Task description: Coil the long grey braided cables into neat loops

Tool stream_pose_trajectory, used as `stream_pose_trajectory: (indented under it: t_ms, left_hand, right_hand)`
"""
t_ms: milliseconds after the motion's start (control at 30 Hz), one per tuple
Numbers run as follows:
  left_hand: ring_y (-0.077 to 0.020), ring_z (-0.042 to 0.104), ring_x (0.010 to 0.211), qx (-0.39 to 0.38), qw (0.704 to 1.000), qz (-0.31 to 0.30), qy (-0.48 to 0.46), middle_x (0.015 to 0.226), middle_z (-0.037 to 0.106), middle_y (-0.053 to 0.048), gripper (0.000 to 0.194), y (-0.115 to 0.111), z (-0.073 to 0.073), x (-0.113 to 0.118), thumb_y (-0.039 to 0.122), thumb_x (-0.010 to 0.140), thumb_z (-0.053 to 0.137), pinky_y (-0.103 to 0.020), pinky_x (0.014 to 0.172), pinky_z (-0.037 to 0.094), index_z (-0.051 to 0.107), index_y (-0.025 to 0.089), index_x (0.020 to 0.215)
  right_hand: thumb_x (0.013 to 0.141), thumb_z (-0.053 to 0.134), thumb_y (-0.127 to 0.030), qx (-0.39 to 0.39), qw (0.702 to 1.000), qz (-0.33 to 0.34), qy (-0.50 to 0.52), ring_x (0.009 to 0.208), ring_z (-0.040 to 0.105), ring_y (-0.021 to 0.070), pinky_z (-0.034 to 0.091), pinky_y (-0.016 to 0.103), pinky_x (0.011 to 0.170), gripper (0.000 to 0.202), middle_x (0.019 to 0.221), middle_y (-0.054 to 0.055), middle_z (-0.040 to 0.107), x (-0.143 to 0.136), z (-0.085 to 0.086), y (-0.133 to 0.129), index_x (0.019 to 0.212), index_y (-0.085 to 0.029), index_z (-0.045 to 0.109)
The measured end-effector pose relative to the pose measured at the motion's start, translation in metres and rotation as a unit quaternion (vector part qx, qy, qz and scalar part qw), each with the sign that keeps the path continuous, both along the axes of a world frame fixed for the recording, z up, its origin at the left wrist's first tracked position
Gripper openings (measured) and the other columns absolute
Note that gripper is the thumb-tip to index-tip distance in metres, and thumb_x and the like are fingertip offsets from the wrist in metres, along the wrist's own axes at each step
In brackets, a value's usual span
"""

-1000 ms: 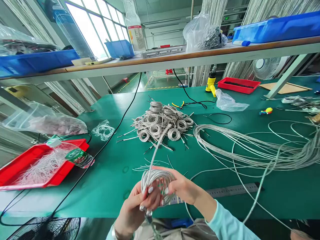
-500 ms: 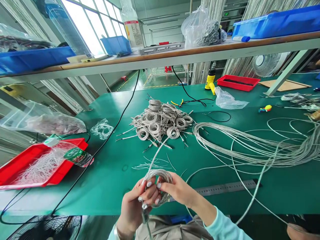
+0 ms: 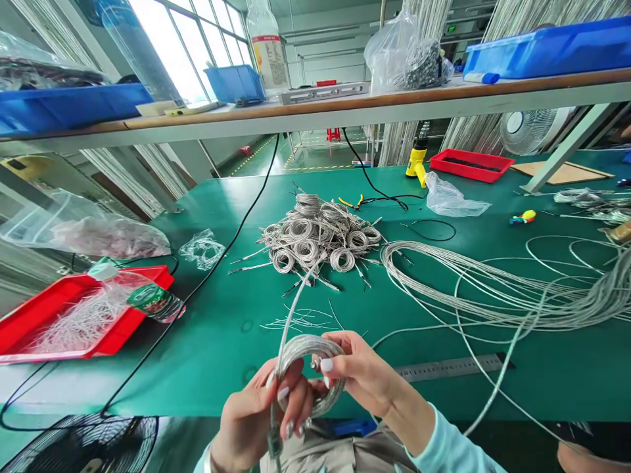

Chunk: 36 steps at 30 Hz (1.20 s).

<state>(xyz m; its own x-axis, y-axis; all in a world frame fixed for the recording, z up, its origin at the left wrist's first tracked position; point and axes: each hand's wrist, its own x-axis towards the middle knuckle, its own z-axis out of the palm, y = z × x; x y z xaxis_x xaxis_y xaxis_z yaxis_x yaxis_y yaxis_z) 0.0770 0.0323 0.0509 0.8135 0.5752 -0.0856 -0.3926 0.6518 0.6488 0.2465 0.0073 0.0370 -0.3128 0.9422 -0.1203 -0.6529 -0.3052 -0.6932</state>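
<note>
Above the bench's front edge, a coil of silvery braided cable (image 3: 308,343) is held up between both hands. My left hand (image 3: 261,407) grips the coil's left side, with a cable end and its sleeve hanging below the fingers. From that side a free length of cable rises toward the pile. My right hand (image 3: 362,374) pinches the coil's right side, its thumb inside the ring near a small metal tip. Beyond the hands lies a pile of similar small cable coils (image 3: 305,249). White tie strips (image 3: 300,320) are scattered between the pile and my hands.
Long loose cables (image 3: 468,276) spread across the right of the green bench (image 3: 217,328). A steel ruler (image 3: 448,368) lies right of my hands. On the left is a red tray (image 3: 152,279) of white strips with a bottle. A yellow heat gun (image 3: 417,164) stands behind, below a shelf (image 3: 325,112).
The coil has tilted to show its ring more openly. My left hand has shifted slightly left and down, and the free cable has swung left. My right thumb has moved around the coil.
</note>
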Motion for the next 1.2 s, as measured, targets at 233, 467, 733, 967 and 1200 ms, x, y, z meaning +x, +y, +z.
stream_pose_trajectory:
  t_ms: [233, 467, 733, 967, 1200]
  left_hand:
    - [-0.0086, 0.029, 0.05, 0.065, 0.992, 0.034, 0.101, 0.052, 0.031, 0.005, 0.035, -0.005, -0.003, -0.004, 0.046, 0.073, 0.072, -0.024, 0.052, 0.025, 0.055, 0.015, 0.072]
    - [-0.0071, 0.018, 0.048, 0.15, 0.961, 0.105, 0.205, 0.051, 0.027, 0.006, 0.046, -0.002, -0.015, 0.015, 0.056, 0.083, 0.059, -0.023, 0.045, 0.016, 0.044, 0.017, 0.063]
    - [-0.008, 0.023, 0.048, 0.176, 0.953, 0.096, 0.225, 0.049, 0.031, 0.005, 0.052, -0.006, -0.013, 0.033, 0.061, 0.08, 0.06, -0.023, 0.047, 0.022, 0.039, 0.019, 0.059]
    - [-0.0102, 0.033, 0.052, 0.073, 0.988, -0.014, 0.134, 0.05, 0.037, 0.002, 0.051, 0.0, -0.014, 0.02, 0.059, 0.085, 0.053, -0.024, 0.057, 0.031, 0.065, 0.01, 0.082]
    - [-0.0132, 0.044, 0.047, 0.058, 0.986, -0.131, 0.09, 0.052, 0.053, -0.005, 0.046, 0.008, -0.025, 0.011, 0.058, 0.087, 0.047, -0.025, 0.052, 0.033, 0.054, 0.015, 0.072]
  right_hand:
    - [0.056, 0.086, -0.049, 0.045, 0.995, 0.052, -0.07, 0.059, 0.038, 0.0056, 0.028, 0.019, 0.055, 0.056, 0.067, -0.005, 0.049, 0.004, 0.004, -0.005, 0.084, -0.013, 0.054]
    - [0.064, 0.068, -0.074, 0.052, 0.989, -0.051, -0.13, 0.062, 0.04, 0.0081, 0.031, 0.021, 0.058, 0.067, 0.068, -0.002, 0.047, -0.002, 0.007, -0.001, 0.087, -0.013, 0.055]
    - [0.068, 0.057, -0.04, -0.038, 0.966, -0.214, -0.142, 0.044, 0.024, 0.0052, 0.02, 0.02, 0.042, 0.033, 0.048, -0.008, 0.028, -0.017, -0.003, 0.014, 0.055, -0.02, 0.034]
    - [0.068, 0.052, -0.04, -0.013, 0.978, -0.138, -0.156, 0.031, 0.03, 0.0055, 0.02, 0.018, 0.036, 0.025, 0.037, -0.007, 0.04, -0.014, -0.007, 0.013, 0.058, -0.02, 0.042]
    - [0.066, 0.057, -0.038, 0.013, 0.973, -0.105, -0.204, 0.04, 0.026, 0.0042, 0.02, 0.017, 0.04, 0.025, 0.045, -0.009, 0.034, -0.017, -0.011, 0.009, 0.059, -0.018, 0.045]
